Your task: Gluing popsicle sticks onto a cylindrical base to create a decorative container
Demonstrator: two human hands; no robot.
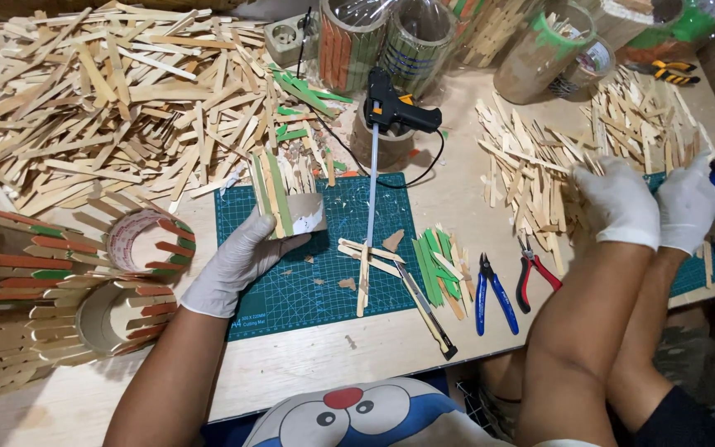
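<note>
Worktop (424, 207), pale wood, buried in flat craft sticks (109, 99). Green cutting mat (324, 281) at centre. Left hand (237, 261), white-gloved, grip clamped on a cardboard tube (295, 211) half clad in upright natural and green sticks, held over the mat's top edge. Right hand (622, 203), gloved, fingers curled into the loose stick pile (531, 178) (whether it grips one, cannot tell). Step, by my reading: cladding the tube. Next calls for a straight stick and the black glue gun (399, 108).

Craft workshop — wooden sticks (117, 108), glue gun (397, 108), cutting mat (316, 273).
</note>
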